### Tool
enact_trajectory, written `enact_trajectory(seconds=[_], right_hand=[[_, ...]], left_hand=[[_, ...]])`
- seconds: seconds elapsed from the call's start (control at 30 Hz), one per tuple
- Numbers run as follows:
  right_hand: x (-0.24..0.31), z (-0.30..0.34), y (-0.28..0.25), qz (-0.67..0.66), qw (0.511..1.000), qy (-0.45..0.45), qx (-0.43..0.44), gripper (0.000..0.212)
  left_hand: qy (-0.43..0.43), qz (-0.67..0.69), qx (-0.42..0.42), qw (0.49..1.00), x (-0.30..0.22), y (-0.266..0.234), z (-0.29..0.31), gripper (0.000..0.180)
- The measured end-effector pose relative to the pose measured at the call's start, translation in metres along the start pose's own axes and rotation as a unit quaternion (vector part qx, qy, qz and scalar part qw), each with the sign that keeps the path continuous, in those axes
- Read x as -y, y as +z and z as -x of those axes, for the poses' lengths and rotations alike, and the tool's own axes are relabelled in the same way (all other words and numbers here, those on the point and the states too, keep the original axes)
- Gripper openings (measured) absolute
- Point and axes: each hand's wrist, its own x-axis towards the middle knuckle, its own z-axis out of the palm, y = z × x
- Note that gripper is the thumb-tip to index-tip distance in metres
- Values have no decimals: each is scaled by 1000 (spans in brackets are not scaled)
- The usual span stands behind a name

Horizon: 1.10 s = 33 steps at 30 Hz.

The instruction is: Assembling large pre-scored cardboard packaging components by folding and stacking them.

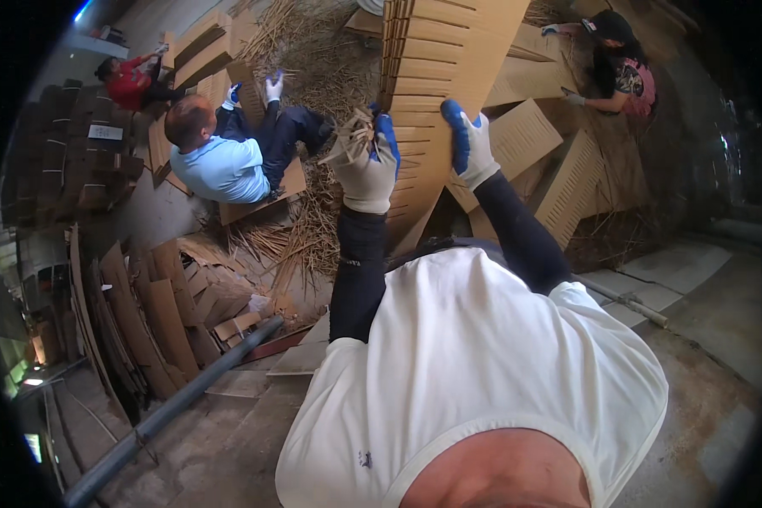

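Observation:
A thick stack of slotted cardboard sheets (461, 46) stands upright in front of me, with rows of narrow cuts along its left side. My left hand (371, 178), in a white glove with blue coating, is closed round a bunch of thin cardboard strips (345, 146) at the stack's left edge. Its blue fingers lie against that edge. My right hand (474, 146), gloved alike, grips the stack's right side, its blue-coated part pressed on the front sheet. Some fingertips of both hands are hidden.
Loose cardboard strips (313, 241) litter the floor. More slotted sheets (516, 144) lie at right. Co-workers sit nearby: one in light blue (216, 161), one in red (131, 85), one in a dark cap (622, 76). A metal pipe (186, 394) and cardboard pieces (165, 296) are at left.

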Motion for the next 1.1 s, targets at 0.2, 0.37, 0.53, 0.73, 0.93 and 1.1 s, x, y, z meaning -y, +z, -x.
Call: enact_trajectory(seconds=[0.2, 0.37, 0.53, 0.73, 0.93, 1.1], right_hand=[[-5, -2, -5, -17, 1000, 5, 1, 37], [-16, -5, -14, -35, 999, 18, 14, 38], [-7, -7, -12, -10, 999, 0, 48, 40], [-11, -7, -10, -6, 1000, -7, 20, 40], [-6, -4, -7, 0, 1000, -5, 23, 37], [-23, -13, -32, -92, 994, 60, 6, 35]], left_hand=[[34, -30, -66, 997, 20, 10, 1, 17], [-160, 7, -18, 987, 46, 20, 17, 18], [21, -44, -121, 991, 19, 12, 4, 10], [32, -74, -127, 989, 27, 13, 3, 12], [-288, 227, -235, 900, 44, 22, 14, 33], [-359, 365, -335, 791, 56, -10, -13, 37]])
